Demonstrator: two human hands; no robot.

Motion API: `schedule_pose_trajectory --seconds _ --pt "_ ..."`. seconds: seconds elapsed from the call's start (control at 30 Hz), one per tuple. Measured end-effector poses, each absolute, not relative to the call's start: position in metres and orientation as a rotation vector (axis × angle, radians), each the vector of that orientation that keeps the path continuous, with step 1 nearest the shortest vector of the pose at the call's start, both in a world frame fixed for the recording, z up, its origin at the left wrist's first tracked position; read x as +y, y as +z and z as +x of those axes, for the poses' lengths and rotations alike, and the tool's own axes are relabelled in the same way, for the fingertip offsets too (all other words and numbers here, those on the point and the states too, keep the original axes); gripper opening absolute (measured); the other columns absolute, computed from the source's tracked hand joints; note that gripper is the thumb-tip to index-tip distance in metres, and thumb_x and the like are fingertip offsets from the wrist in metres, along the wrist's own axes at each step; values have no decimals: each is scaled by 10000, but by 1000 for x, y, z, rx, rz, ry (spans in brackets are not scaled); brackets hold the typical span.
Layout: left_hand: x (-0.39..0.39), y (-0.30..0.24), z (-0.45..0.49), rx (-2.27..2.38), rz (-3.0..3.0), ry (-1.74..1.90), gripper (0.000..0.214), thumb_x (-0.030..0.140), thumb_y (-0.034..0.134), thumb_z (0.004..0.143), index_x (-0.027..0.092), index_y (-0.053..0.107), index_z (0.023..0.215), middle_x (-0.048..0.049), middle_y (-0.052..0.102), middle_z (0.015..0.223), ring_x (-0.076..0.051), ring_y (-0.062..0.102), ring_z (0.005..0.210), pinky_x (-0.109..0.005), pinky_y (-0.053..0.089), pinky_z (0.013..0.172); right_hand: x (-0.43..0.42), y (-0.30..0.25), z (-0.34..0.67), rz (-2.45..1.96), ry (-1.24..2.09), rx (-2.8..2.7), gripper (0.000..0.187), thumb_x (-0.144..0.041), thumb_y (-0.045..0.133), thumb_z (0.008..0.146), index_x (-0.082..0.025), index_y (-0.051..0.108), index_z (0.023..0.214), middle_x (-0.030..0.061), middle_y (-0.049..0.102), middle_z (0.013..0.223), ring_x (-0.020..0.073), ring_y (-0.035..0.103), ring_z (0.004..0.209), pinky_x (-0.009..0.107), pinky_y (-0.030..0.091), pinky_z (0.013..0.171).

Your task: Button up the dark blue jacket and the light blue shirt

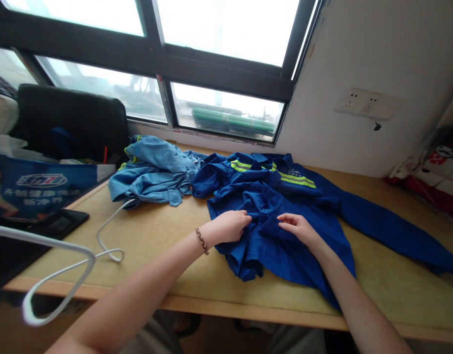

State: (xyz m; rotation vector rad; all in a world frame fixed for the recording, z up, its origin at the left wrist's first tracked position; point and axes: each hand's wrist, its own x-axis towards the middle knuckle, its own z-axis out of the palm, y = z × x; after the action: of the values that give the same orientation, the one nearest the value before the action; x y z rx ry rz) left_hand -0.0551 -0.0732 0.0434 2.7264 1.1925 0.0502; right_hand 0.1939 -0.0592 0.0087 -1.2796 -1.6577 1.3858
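Note:
A dark blue work jacket (307,250) with yellow-green reflective strips across its chest lies rumpled on the wooden table (156,260). One sleeve stretches out to the right; the other is bunched at the left. With its fingers curled closed, my left hand (231,226) grips a fold of the jacket near its middle. My right hand (298,228) pinches the cloth edge between thumb and fingers, a short way to the right. Between both hands the fabric is gathered. A bracelet (201,241) circles my left wrist.
Left of the jacket a lighter blue garment (156,169) lies crumpled, touching it. A white cable (101,241) loops over the table's left side. Beyond are a blue printed bag (45,187) and a black flat device (64,221). Window (226,108) and wall socket (372,103) border the back.

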Motion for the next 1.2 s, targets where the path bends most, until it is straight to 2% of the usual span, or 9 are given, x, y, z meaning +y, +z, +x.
schedule_pose_trajectory --seconds 0.13,0.33,0.47,0.6,0.7,0.8,0.97,1.07,1.2 --pt "-71 39 -55 1214 2694 74 104 213 511 737 154 566 803 -74 571 866 -168 569 742 -249 429 656 -64 12 193 -1274 1397 -1897 272 -371 681 622 -142 663 766 -71 364 458 56 289 449 211 210 449" --pt "-69 35 -56 1221 2653 67 111 243 511 754 165 577 793 -65 614 801 -185 588 757 -253 429 652 -75 19 189 -1113 1542 -2237 263 -349 577 721 -152 680 862 -24 511 572 71 350 489 207 255 461" --pt "-67 36 -58 1286 2502 130 128 277 522 755 157 563 746 -69 625 731 -188 607 693 -248 432 598 -82 23 182 -1067 1221 -2563 211 -332 583 716 -183 678 831 -58 399 489 62 317 458 203 230 458" --pt "-64 37 -58 1214 1985 244 160 295 467 798 151 509 743 -40 612 599 -149 599 523 -227 441 490 -88 21 173 -1007 866 -2652 230 -358 697 598 -174 640 726 -55 436 546 72 398 532 199 272 518" --pt "-63 42 -56 1041 1596 409 229 369 523 767 144 485 786 -32 621 608 -142 607 525 -236 472 494 -89 17 169 -1021 895 -2563 182 -335 642 664 -159 598 664 -45 459 560 71 397 531 201 269 508" --pt "-66 50 -53 859 1392 454 305 391 621 686 123 514 784 -38 634 632 -133 614 548 -243 493 533 -86 17 172 -1100 1202 -2265 272 -388 567 733 -146 560 609 -50 413 506 61 337 470 204 232 455" --pt "-71 44 -47 755 1297 351 308 320 710 589 114 574 774 -38 647 627 -151 630 571 -255 505 554 -81 25 181 -1171 1617 -1518 341 -467 592 695 -127 615 710 -68 350 406 48 274 368 203 192 393" --pt "-71 30 -40 779 1270 367 329 303 737 542 113 583 763 -33 647 606 -166 634 568 -274 512 561 -82 26 180 -1145 1686 -1337 361 -460 616 675 -112 651 764 -98 248 329 35 210 315 198 160 367" --pt "-71 23 -40 755 1278 320 331 296 749 517 121 586 747 -30 647 617 -169 632 562 -278 513 554 -77 22 181 -1171 1480 -1229 417 -480 598 685 -117 656 882 -79 323 340 43 246 315 203 171 352"
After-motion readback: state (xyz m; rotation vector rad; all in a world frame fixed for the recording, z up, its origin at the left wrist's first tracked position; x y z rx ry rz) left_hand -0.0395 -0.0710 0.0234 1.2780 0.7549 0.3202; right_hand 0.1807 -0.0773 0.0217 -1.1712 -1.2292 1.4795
